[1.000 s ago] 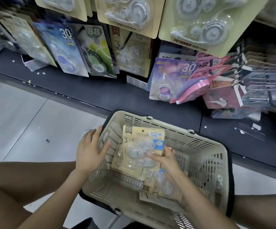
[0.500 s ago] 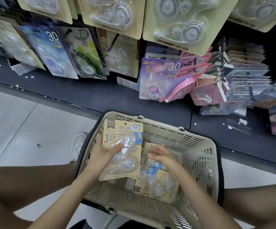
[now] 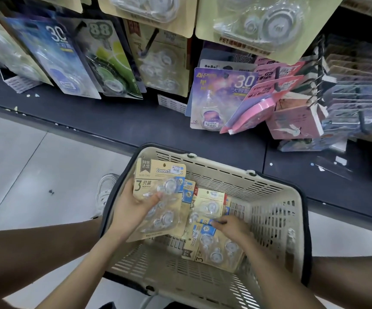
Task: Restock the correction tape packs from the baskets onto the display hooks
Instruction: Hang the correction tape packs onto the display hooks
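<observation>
A beige plastic basket (image 3: 276, 215) sits in front of me, below the display. My left hand (image 3: 133, 210) grips a tan correction tape pack (image 3: 158, 175) at its left edge, thumb across the clear blister, holding it upright over the basket's left side. Another pack (image 3: 209, 204) leans behind it, and a further pack (image 3: 216, 250) lies on the basket floor. My right hand (image 3: 231, 226) reaches into the basket, fingertips pinching the blue top corner of the lying pack. Matching tan packs (image 3: 165, 63) hang on a display hook above.
Other tape packs hang in rows: a blue one (image 3: 53, 56), a green one (image 3: 109, 61), a purple one (image 3: 220, 97) and pink ones (image 3: 258, 108). A dark shelf base (image 3: 118, 121) runs under them. My white shoe (image 3: 107, 190) stands left of the basket on the tiled floor.
My left hand took the upright pack from the right hand and has drawn it left. My right hand dropped lower onto the pack lying in the basket.
</observation>
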Motion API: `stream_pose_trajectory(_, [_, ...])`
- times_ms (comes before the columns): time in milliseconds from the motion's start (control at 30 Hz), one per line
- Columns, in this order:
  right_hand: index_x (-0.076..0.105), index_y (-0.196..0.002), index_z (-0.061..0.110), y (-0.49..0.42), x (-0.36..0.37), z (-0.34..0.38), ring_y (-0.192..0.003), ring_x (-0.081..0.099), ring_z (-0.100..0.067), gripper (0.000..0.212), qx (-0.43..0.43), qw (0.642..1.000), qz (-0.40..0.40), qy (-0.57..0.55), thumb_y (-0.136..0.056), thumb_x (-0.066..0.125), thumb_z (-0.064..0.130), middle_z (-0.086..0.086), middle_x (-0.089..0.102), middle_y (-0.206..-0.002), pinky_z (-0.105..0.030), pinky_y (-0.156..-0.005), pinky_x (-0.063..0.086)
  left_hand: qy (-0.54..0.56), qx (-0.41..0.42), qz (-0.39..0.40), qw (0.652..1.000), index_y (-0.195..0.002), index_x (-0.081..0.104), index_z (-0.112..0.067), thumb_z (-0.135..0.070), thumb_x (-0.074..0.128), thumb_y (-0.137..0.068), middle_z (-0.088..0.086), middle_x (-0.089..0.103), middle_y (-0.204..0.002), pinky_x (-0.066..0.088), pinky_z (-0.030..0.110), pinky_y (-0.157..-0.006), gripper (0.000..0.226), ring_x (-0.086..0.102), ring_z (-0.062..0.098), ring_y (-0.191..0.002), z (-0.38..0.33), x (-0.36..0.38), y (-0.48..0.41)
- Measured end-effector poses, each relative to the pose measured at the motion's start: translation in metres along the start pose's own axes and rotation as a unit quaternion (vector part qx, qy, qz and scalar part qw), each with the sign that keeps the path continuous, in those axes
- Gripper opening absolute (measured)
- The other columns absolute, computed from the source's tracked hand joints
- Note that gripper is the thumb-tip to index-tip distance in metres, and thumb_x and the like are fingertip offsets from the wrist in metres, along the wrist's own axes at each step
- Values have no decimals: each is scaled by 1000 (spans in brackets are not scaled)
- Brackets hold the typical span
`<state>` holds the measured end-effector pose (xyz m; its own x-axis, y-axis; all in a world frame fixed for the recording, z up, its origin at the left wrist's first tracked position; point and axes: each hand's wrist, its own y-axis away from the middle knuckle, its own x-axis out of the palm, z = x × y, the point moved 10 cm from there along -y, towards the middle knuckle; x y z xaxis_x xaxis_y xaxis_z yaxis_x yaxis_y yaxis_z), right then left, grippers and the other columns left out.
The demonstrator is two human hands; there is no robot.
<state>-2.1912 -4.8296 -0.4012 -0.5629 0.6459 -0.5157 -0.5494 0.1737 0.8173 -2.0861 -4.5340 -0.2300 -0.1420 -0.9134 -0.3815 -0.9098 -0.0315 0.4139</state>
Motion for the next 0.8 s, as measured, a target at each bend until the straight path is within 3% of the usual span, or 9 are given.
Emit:
stream_pose_trajectory(100, [68, -85, 46, 1, 4, -3, -94, 61, -12, 8, -8, 996, 11, -93, -88, 66, 53, 19, 65, -86, -26, -79, 42, 6, 1, 1, 1000, -125, 56, -28, -42, 84, -72, -8, 71, -112, 55, 48, -93, 62, 68, 12, -103, 1, 0, -3])
stream_pose_trajectory(200, [59, -63, 34, 2, -2, 0, -66, 50, -7, 29, -41, 987, 0, -155, -91, 68, 37, 13, 51, -64, -24, -61, 35, 10, -1, -6, 1000, -123, 57, -26, -43, 84, -69, -6, 72, -111, 54, 49, -92, 62, 68, 13, -102, 0, -1, -2])
stream_pose_trajectory(300, [65, -68, 8, 12, -24, 7, -63, 48, -11, 31, -80, 968, -29, -236, -92, 68, 28, 3, 52, -64, -26, -64, 38, 10, 0, -8, 1000, -121, 57, -26, -37, 85, -70, -6, 72, -110, 54, 48, -92, 58, 68, 13, -101, -3, -1, -1])
stream_pose_trajectory(400, [71, -72, 21, 28, -68, 22, -67, 55, -8, 18, -112, 944, -113, -290, -90, 70, 24, 9, 64, -68, -26, -70, 44, 6, 12, -7, 1000, -116, 58, -28, -28, 86, -74, -7, 73, -105, 54, 46, -91, 50, 69, 11, -98, -16, -1, 3])
stream_pose_trajectory(467, [68, -71, 29, 47, -105, 36, -65, 57, -7, 23, -150, 919, -184, -316, -91, 69, 18, 13, 66, -65, -24, -67, 43, -4, 30, -5, 1000, -110, 56, -35, -23, 84, -77, -12, 72, -101, 54, 42, -91, 45, 68, 8, -96, -31, -3, 8])
stream_pose_trajectory(567, [68, -72, 27, 85, -155, 58, -62, 56, -4, 24, -208, 886, -245, -335, -94, 65, 19, 12, 65, -66, -21, -64, 43, -24, 52, -5, 998, -103, 52, -43, -30, 84, -77, -16, 70, -101, 52, 40, -88, 43, 67, 11, -97, -56, -9, 14])
stream_pose_trajectory(667, [68, -73, 25, 127, -201, 75, -63, 55, -2, 22, -258, 858, -296, -331, -95, 64, 23, 15, 65, -66, -25, -68, 45, -42, 90, -14, 995, -105, 54, -34, -27, 81, -79, -19, 67, -97, 49, 33, -78, 38, 66, 13, -96, -89, -15, 20])
stream_pose_trajectory(733, [70, -78, 23, 156, -230, 83, -69, 57, -7, 18, -285, 840, -329, -324, -95, 63, 25, 10, 68, -72, -30, -71, 46, -41, 124, -24, 991, -110, 54, -28, -27, 80, -80, -20, 67, -96, 45, 23, -72, 40, 65, 9, -94, -119, -20, 29])
stream_pose_trajectory(800, [68, -78, 23, 192, -259, 91, -67, 55, -2, 18, -315, 812, -362, -331, -96, 62, 23, 10, 67, -71, -24, -68, 44, -40, 155, -32, 987, -108, 55, -32, -28, 81, -79, -21, 68, -92, 42, 15, -71, 40, 62, 0, -92, -148, -25, 38])
